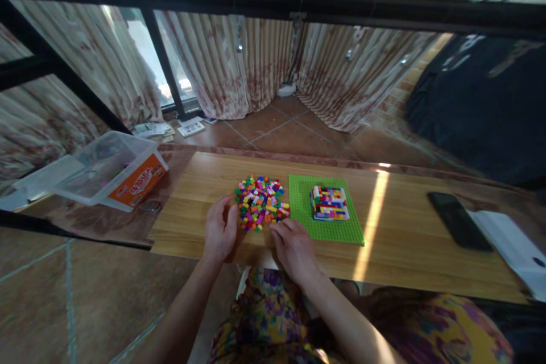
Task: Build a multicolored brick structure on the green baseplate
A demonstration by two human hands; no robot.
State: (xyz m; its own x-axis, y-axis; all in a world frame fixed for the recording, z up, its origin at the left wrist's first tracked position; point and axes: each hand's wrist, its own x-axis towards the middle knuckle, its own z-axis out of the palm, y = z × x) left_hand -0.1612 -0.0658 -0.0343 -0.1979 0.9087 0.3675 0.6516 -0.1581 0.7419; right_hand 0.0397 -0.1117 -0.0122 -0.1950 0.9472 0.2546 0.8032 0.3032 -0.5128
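Note:
A pile of small colourful toy bricks (260, 205) lies on the wooden board. At its left edge rests my left hand (219, 230), fingers loosely bent and thumb apart, with nothing visible in it. My right hand (294, 247) is at the pile's lower right, its fingers curled together; anything between the fingertips is too small to make out. Right of the pile lies a green studded baseplate (302, 227). A blocky multicoloured brick build (330, 203) with white parts stands on it, apart from both hands.
The long wooden board (409, 227) carries a black phone (459, 222) on the right, beside a white object (509, 244). To the left stands a clear plastic box (91, 168) with an orange label. A black metal bar (264, 0) crosses the view before curtains (264, 62).

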